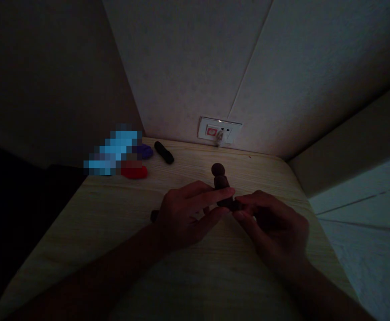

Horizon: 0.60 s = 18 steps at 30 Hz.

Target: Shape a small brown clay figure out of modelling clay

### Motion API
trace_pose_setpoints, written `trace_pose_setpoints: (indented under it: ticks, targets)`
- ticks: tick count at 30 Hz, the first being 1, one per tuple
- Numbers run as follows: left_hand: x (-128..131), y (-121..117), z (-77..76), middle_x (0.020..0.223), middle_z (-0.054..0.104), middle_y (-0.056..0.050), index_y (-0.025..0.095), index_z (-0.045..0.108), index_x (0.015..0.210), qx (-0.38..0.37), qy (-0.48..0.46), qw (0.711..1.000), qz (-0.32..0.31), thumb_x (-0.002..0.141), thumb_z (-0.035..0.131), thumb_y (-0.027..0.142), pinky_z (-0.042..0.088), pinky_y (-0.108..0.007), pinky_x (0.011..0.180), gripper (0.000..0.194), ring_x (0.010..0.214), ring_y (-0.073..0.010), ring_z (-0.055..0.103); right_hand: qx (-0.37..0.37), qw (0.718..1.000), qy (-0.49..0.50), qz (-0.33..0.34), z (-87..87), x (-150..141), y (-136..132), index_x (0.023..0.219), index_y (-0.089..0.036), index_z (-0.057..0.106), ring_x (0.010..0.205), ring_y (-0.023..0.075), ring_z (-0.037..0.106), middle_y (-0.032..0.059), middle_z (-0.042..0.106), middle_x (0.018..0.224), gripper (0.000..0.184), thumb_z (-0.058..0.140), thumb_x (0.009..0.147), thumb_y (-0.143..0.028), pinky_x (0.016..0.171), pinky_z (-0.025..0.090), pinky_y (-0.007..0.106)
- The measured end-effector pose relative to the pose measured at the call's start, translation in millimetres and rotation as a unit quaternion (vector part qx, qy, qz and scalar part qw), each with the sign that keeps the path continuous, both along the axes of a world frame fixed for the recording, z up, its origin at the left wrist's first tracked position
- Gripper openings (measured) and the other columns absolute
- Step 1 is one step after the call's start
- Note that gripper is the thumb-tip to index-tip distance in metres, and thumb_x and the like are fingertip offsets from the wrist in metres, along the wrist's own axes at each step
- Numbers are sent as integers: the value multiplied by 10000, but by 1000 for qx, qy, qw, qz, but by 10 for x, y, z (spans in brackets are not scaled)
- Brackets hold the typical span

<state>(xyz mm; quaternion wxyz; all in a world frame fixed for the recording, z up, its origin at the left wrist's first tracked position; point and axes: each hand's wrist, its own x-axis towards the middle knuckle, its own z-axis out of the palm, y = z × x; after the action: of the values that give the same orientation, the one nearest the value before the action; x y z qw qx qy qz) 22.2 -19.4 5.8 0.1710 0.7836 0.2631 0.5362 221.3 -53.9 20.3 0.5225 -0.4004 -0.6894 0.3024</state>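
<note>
A small dark brown figure (221, 183), which looks like modelling clay, has a round ball on top of a longer body. The fingers and thumb of my left hand (186, 211) close around its lower body. At the lower right of the figure, the thumb and fingertips of my right hand (277, 225) pinch a small dark clay piece (235, 205), which touches the body. Partly hidden behind my left hand, a dark lump (154, 216) lies on the table. Dim light hides the finer details.
On the wooden table (81, 223), a black lump (164, 152), a purple lump (144, 151) and a red lump (135, 171) lie at the back left. Beside them is a bright blurred-out patch (114, 149). A wall socket (204, 128) holds a plug just above the table's back edge.
</note>
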Motion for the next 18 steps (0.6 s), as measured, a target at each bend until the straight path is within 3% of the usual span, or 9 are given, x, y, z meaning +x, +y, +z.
trace_pose_setpoints:
  ticks: [18]
  targets:
    - [11, -14, -13, 938, 744, -36, 194, 748, 1184, -28, -26, 999, -3, 902, 736, 173, 565, -200, 572, 282, 605, -73, 610, -5, 1000, -6, 8, -11, 8, 1, 1074, -251, 727, 647, 98, 576, -24, 632, 764, 251, 730, 887, -83, 549, 467, 214]
